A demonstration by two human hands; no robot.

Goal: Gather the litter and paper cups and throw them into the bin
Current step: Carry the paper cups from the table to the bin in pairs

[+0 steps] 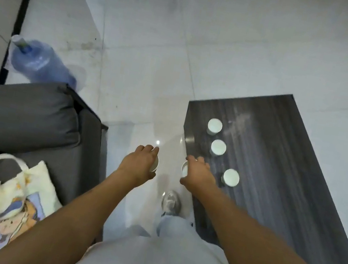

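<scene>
My left hand [139, 163] grips one white paper cup [155, 165] and my right hand [198, 174] another [184, 167], off the dark wood-grain desk's [277, 173] left edge; three more cups [218, 147] stand near that edge.

Looking down, you have a dark wood-grain table [281, 150] at right, a grey sofa [20, 116] at left bearing a cream printed tote bag [8, 207], and a blue water jug [38, 63] lying on the pale tiled floor [209, 33].

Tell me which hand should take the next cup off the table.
Probably right. The right hand hovers at the dark table's edge beside the nearest cup; the left hand is over the floor. Both already hold cups.
</scene>
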